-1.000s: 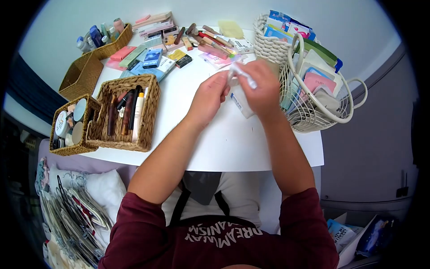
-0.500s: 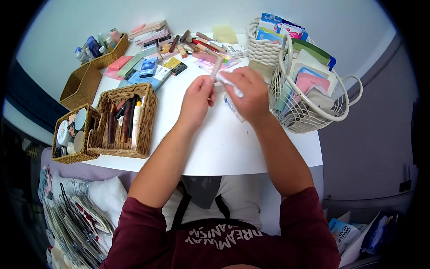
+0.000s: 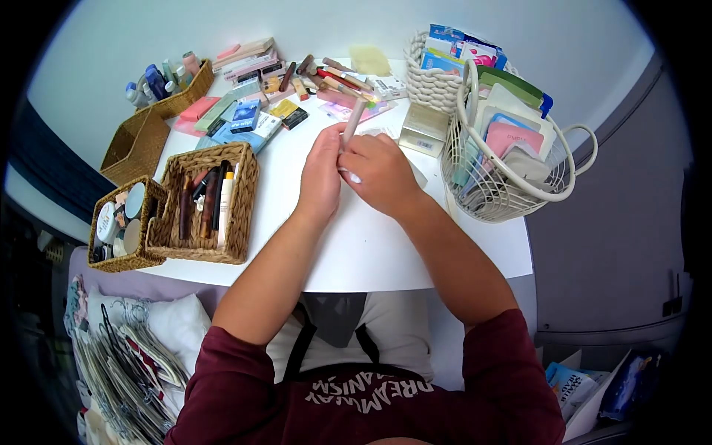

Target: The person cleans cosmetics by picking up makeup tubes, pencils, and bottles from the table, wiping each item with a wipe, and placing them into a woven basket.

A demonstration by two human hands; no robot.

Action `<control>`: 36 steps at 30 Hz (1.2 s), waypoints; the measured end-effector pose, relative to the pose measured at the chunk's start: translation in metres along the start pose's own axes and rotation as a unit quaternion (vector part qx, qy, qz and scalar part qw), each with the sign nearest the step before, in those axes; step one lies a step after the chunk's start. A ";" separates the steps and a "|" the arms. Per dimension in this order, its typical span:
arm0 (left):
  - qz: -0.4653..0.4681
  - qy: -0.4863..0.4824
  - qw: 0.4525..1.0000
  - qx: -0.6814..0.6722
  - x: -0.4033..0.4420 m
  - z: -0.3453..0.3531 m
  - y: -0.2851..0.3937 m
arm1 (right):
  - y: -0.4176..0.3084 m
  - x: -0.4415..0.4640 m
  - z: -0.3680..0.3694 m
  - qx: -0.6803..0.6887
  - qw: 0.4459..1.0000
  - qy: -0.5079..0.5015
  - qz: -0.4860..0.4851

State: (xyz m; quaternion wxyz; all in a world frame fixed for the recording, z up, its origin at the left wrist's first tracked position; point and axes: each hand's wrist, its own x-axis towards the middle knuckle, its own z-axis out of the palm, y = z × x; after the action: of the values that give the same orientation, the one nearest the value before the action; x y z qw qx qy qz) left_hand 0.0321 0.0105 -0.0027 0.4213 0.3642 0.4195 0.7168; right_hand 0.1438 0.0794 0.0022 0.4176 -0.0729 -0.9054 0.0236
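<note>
- My left hand (image 3: 323, 165): curled around the pink tube (image 3: 355, 117), which slants out above the table (image 3: 363, 259).
- My right hand (image 3: 380, 165): pressed against it, bunching the white wipe (image 3: 353, 177).
- Tube: looks light, stiff, perhaps slippery; best gripped around its lower half.
- Wipe: probably soft.

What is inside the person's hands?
A slim pinkish tube sticks up between the left hand and right hand; something white shows beneath the right one. The tube's lower end and the rest of the white item are covered.
</note>
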 end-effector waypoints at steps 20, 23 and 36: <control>-0.052 -0.100 0.986 0.121 0.006 -0.018 -0.010 | 0.012 0.001 -0.015 0.006 0.990 0.120 0.069; -0.030 -0.040 0.999 -0.016 0.004 -0.005 -0.004 | 0.003 0.004 -0.009 0.003 0.998 0.052 0.043; 0.227 0.077 0.843 0.482 0.006 -0.018 -0.002 | 0.012 0.006 -0.041 0.108 0.978 0.142 0.107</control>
State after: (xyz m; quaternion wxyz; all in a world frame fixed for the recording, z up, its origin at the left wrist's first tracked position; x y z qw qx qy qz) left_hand 0.0141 0.0112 -0.0102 -0.0158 0.5500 0.6486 0.5259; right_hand 0.1724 0.0909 0.0318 0.5422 -0.1266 -0.8159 0.1556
